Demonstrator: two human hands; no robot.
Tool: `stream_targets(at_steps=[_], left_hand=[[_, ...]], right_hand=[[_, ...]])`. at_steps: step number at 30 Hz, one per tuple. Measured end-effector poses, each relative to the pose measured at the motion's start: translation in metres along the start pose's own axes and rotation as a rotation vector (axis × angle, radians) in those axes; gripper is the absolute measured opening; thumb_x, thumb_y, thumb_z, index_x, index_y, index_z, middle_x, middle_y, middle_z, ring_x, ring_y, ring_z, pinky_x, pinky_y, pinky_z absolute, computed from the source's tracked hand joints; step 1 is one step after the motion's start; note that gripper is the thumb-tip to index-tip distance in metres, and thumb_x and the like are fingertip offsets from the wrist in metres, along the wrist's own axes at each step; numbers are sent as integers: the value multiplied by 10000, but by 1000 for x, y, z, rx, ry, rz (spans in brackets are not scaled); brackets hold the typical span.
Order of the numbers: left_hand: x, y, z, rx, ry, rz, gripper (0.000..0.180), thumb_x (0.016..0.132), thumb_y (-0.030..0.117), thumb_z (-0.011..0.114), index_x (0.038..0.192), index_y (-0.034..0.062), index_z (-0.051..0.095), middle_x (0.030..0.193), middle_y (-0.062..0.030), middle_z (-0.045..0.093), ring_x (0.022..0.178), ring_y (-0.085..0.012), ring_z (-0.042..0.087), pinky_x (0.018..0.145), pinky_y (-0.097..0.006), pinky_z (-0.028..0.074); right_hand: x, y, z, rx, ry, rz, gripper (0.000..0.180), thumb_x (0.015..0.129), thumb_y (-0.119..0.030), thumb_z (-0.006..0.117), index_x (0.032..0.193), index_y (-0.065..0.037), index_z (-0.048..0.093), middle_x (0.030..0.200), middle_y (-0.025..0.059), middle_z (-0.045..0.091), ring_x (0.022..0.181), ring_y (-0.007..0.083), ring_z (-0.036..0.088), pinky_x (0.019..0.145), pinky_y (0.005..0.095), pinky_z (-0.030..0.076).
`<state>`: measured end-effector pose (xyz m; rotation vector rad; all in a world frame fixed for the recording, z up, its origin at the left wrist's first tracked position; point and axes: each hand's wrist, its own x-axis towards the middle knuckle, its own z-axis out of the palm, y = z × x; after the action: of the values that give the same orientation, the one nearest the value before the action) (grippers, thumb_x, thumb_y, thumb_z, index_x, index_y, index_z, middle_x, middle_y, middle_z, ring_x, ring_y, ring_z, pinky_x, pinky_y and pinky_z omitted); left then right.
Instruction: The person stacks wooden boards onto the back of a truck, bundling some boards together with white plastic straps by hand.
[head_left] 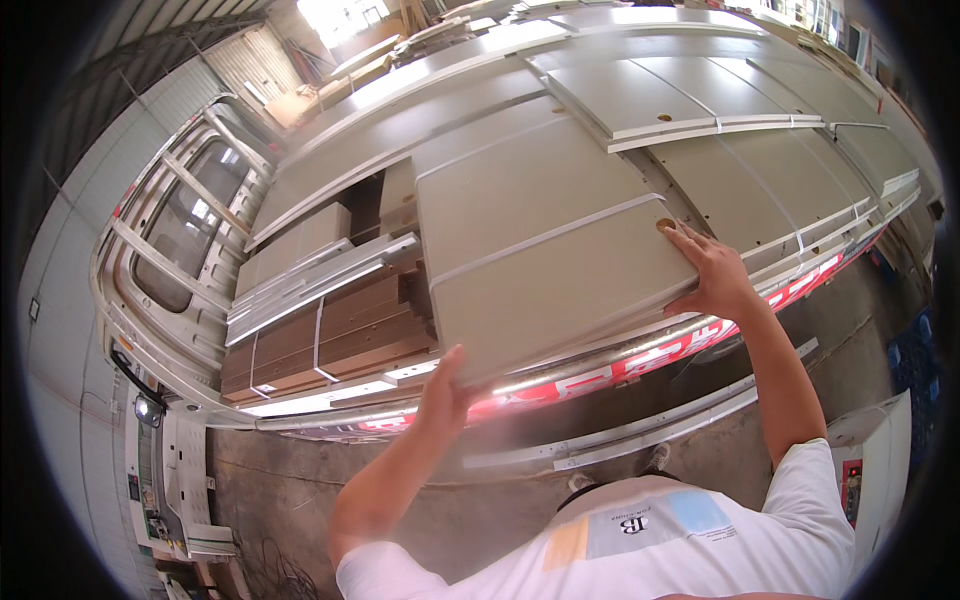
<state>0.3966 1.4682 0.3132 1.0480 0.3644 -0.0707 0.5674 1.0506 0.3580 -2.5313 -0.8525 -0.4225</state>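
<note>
A strapped stack of flat beige panels (540, 270) lies in front of me on the loaded truck bed, two white straps running across it. At its near left corner, my left hand (447, 395) grips the edge; its fingers are mostly hidden against the panels. My right hand (715, 272) clasps the near right corner, fingers laid over the top beside a round brass-coloured fitting (665, 225) and thumb low at the edge. Brown strapped boards (345, 335) lie left of the stack, with silvery metal profiles (330, 275) on and behind them.
More strapped panels (760, 175) are piled at the right and far side. The truck's side rail (590, 362) runs along the near edge of the load. Its cab (190, 235) stands at the left. Long pale strips (620, 437) lie low between me and the truck.
</note>
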Motion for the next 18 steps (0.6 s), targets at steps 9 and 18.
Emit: stream_targets(at_steps=[9, 18], left_hand=[[8, -13, -16, 24, 146, 79, 484, 947, 496, 563, 1149, 62, 637, 947, -132, 740, 713, -288, 723, 633, -378, 642], [22, -20, -16, -7, 245, 226, 519, 928, 541, 588, 1131, 66, 640, 918, -118, 727, 681, -259, 696, 489, -312, 496]], right_hand=[[1, -10, 9, -48, 24, -67, 1083, 506, -421, 945, 1462, -169, 502, 1437, 248, 546, 1234, 429, 597, 1053, 472, 481], [-6, -9, 15, -42, 97, -39, 956, 618, -523, 884, 1426, -126, 565, 1404, 260, 577, 1188, 403, 638, 1010, 447, 511]])
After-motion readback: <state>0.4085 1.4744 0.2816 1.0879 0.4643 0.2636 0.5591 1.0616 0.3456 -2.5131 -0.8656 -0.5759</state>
